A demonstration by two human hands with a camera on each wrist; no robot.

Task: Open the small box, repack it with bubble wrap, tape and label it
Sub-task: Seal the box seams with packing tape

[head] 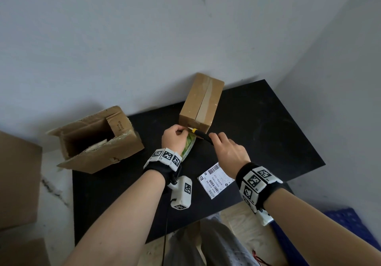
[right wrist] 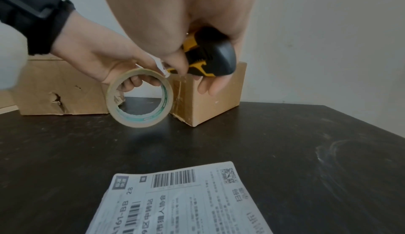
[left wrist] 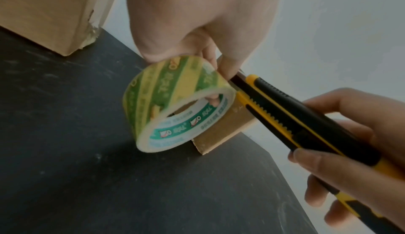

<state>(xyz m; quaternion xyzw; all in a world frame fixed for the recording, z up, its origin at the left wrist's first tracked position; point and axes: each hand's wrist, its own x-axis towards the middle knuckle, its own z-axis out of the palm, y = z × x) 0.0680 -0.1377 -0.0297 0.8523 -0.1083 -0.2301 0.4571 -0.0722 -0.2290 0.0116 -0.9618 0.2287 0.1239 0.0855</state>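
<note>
Nearest the head camera: both forearms, each with a black wristband carrying black-and-white square markers. A printed shipping label (head: 216, 180) lies flat on the black table (head: 278, 142), between the two wrists.

Left hand (head: 174, 139): fingers curled through the core of a tape roll (left wrist: 175, 102), green and yellow print on its outer face, held on edge just above the table. Right hand (head: 228, 152): closed around a yellow-and-black utility knife (left wrist: 291, 116), tip pointing at the spot where the roll meets the small box (head: 201, 104).

Small box: closed, a strip of clear tape along its top seam, standing at the far edge of the table against the wall. Roll and knife tip are at its near end; whether the blade touches tape cannot be told.

Left of the table: a larger cardboard box (head: 97, 142), flaps open, torn in places.
</note>
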